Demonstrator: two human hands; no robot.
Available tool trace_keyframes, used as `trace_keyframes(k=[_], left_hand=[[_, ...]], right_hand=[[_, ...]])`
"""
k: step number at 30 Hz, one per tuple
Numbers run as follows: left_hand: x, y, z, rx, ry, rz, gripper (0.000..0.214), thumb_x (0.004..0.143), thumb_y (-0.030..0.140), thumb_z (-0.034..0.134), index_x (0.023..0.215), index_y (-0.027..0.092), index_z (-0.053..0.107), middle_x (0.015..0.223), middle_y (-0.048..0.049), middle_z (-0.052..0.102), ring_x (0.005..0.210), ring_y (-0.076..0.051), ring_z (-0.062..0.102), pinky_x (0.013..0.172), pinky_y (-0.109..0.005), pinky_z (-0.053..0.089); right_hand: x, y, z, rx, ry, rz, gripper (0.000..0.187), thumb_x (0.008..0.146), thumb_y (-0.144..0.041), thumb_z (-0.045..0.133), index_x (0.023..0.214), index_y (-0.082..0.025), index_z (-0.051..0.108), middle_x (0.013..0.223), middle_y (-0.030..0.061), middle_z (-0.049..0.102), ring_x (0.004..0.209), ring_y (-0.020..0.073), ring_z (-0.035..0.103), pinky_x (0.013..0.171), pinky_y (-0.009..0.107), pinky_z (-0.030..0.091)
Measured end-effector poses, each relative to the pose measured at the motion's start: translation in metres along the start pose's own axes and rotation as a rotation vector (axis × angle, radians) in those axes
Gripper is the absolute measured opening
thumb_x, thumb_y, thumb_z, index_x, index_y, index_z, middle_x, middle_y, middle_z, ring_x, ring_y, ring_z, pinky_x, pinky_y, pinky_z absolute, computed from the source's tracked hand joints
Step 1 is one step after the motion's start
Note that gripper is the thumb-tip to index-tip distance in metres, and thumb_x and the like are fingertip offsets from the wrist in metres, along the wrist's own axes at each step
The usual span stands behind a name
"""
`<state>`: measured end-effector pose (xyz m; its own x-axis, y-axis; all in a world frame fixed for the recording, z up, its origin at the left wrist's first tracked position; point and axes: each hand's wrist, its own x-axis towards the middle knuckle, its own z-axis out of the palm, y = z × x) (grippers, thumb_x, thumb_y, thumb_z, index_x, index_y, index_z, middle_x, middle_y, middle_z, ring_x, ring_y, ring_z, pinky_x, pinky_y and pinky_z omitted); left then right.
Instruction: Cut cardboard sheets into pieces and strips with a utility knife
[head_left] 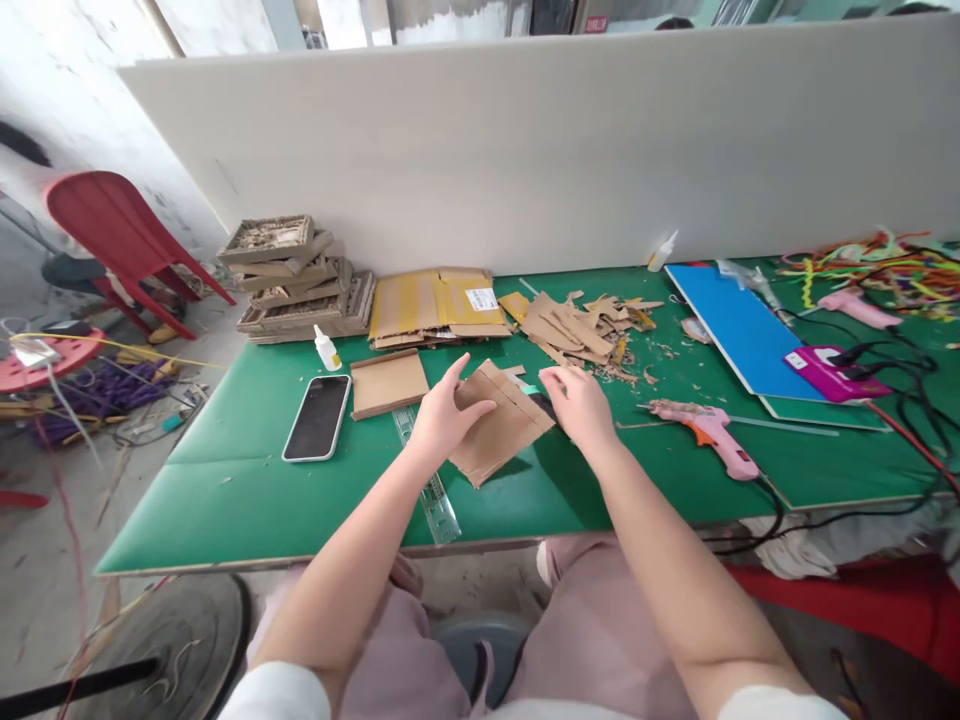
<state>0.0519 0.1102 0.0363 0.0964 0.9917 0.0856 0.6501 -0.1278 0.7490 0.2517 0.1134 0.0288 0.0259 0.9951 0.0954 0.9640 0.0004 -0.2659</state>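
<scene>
My left hand [441, 412] grips a square of brown cardboard [499, 422] by its left edge, thumb across its face. The piece is tilted above the table, and a dark line runs along its upper right side. At the right edge of the cardboard, my right hand [576, 402] is closed, fingertips pinched together. A small dark object with a light green part [534, 392] shows beside those fingers; its kind is hard to make out. Under the left forearm lies a clear ruler [439, 508]. Another cardboard square with raised edges [390, 383] rests left of my hands.
A phone [318, 418] and glue bottle [327, 348] lie left. Behind are stacked cardboard trays [281, 285], taped cardboard [435, 305] and scraps [581, 325]. A pink glue gun [712, 437], blue board [742, 325], purple power strip [832, 373] and cables are right. A white panel [525, 160] borders the back.
</scene>
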Motion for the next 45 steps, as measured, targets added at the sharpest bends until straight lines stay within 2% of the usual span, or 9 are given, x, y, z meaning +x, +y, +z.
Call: trace_keyframes(k=[5,10,17,19,23,25,33,36,45], left_hand=[[-0.012,-0.006,0.003,-0.156,0.05,0.037,0.058,0.074,0.033,0.07,0.129,0.032,0.049,0.079,0.0023,0.061,0.072,-0.016,0.058,0.068,-0.028,0.049],[-0.024,-0.007,0.009,-0.21,0.042,0.075,0.058,0.075,0.033,0.069,0.129,0.033,0.048,0.072,0.0034,0.055,0.064,-0.013,0.053,0.061,-0.026,0.047],[-0.033,-0.004,0.003,-0.264,0.046,0.165,0.071,0.07,0.032,0.076,0.134,0.034,0.044,0.084,0.0017,0.059,0.069,-0.012,0.053,0.064,-0.026,0.049],[-0.033,-0.008,0.005,-0.303,0.072,0.217,0.07,0.069,0.033,0.077,0.132,0.033,0.047,0.092,0.0006,0.061,0.069,-0.011,0.054,0.063,-0.024,0.05],[-0.029,-0.011,0.009,-0.46,0.199,0.327,0.061,0.071,0.031,0.076,0.127,0.03,0.052,0.109,-0.0029,0.063,0.083,-0.014,0.061,0.071,-0.024,0.052],[-0.028,-0.008,0.008,-0.531,0.237,0.36,0.066,0.073,0.028,0.074,0.132,0.032,0.045,0.107,-0.0023,0.064,0.083,-0.014,0.063,0.07,-0.023,0.053],[-0.031,-0.004,0.003,-0.457,0.347,0.475,0.056,0.072,0.026,0.076,0.123,0.029,0.053,0.106,-0.0023,0.064,0.079,-0.012,0.063,0.066,-0.021,0.053],[-0.03,-0.007,-0.001,-0.383,0.31,0.534,0.04,0.073,0.025,0.074,0.111,0.026,0.062,0.085,0.0001,0.063,0.075,-0.012,0.062,0.069,-0.023,0.052],[-0.031,-0.003,-0.011,-0.284,0.195,0.768,0.029,0.072,0.015,0.074,0.1,0.023,0.068,0.086,-0.0026,0.07,0.081,-0.014,0.065,0.073,-0.026,0.054]], right_hand=[[-0.013,-0.026,-0.022,0.322,0.0,-0.176,0.049,0.094,-0.049,0.022,0.087,-0.02,0.061,0.088,0.0066,0.064,0.083,0.0172,0.058,0.068,0.024,0.037],[-0.016,-0.033,-0.016,0.533,-0.084,-0.119,0.048,0.09,-0.055,0.033,0.057,-0.02,0.042,0.052,-0.0018,0.04,0.052,0.0111,0.036,0.054,0.026,0.025],[-0.018,-0.025,-0.011,1.097,-0.597,-0.089,0.053,0.081,-0.068,0.041,0.068,-0.017,0.053,0.058,-0.0028,0.047,0.051,0.0086,0.039,0.049,0.023,0.029],[-0.021,-0.025,-0.015,1.069,-0.423,-0.126,0.047,0.082,-0.062,0.046,0.073,-0.017,0.056,0.064,-0.0022,0.052,0.054,0.0084,0.043,0.051,0.023,0.034],[-0.03,-0.022,-0.025,0.857,0.217,-0.348,0.03,0.079,-0.049,0.061,0.093,-0.022,0.063,0.09,0.0023,0.064,0.078,0.0126,0.059,0.068,0.025,0.048],[-0.034,-0.019,-0.028,0.714,0.339,-0.536,0.033,0.077,-0.043,0.065,0.104,-0.023,0.063,0.107,0.0052,0.064,0.099,0.0166,0.059,0.086,0.029,0.048],[-0.036,-0.021,-0.026,0.602,0.275,-0.628,0.027,0.08,-0.026,0.065,0.106,-0.022,0.063,0.099,0.0015,0.071,0.09,0.0136,0.065,0.081,0.025,0.052],[-0.036,-0.021,-0.026,0.628,0.29,-0.657,0.011,0.08,-0.02,0.064,0.091,-0.021,0.065,0.086,-0.0003,0.072,0.08,0.0123,0.066,0.073,0.024,0.053],[-0.037,-0.018,-0.024,0.622,0.321,-0.722,0.007,0.08,-0.014,0.063,0.085,-0.018,0.066,0.082,0.0026,0.072,0.077,0.0127,0.066,0.07,0.025,0.053]])
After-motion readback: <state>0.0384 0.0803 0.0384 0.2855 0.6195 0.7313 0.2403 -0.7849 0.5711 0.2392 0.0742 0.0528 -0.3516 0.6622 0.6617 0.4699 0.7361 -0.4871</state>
